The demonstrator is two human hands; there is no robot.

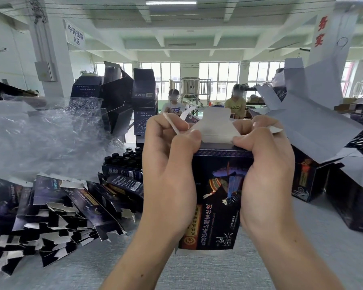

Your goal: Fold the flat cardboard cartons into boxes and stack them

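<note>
Dark navy printed cardboard carton [218, 195] held upright mid-frame above the grey table [197, 275], white top flap [216, 126] standing open. Left hand [170, 164] and right hand [266, 170] both clamped round its upper corners, thumbs at the flap base, fingers curled over the side flaps. Flat carton pile [50, 208] on the table to the left, erected dark boxes [314, 174] to the right.

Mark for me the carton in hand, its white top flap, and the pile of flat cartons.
carton [218, 191]: head view, printed front panel.
white top flap [216, 126]: head view, flap's middle.
pile of flat cartons [57, 206]: head view, heap's middle.
</note>
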